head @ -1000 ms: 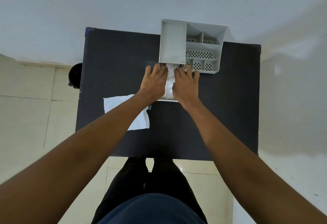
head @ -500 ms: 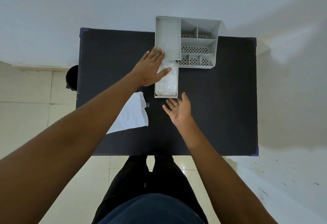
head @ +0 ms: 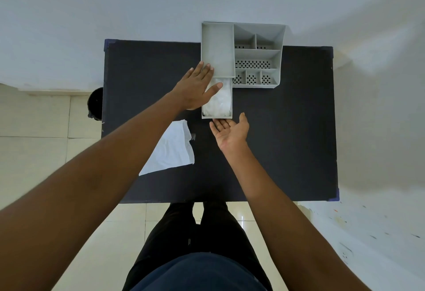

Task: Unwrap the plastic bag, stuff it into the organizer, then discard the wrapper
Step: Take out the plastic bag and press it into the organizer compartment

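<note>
organizer (head: 257, 56): grey, multi-compartment, I see it at the far edge of the black table (head: 287, 129), its drawer (head: 217, 115) pulled out toward me.
plastic bag (head: 219, 102): white, crumpled, sits inside the pulled-out drawer, fills most of the part I can see.
left hand (head: 197, 88): flat and spread, palm down, fingers against the organizer's left side wall, thumb over the bag. Holding nothing.
right hand (head: 231, 133): open, palm up, fingertips touching or just short of the drawer's near front edge; I can't tell which. Empty.
wrapper (head: 172, 150): white sheet, lies flat on the table left of the right hand, partly hidden under my view of the left forearm. Neither hand touches it.
bin (head: 95, 103): dark round container on the floor, just beside the table's left edge.
</note>
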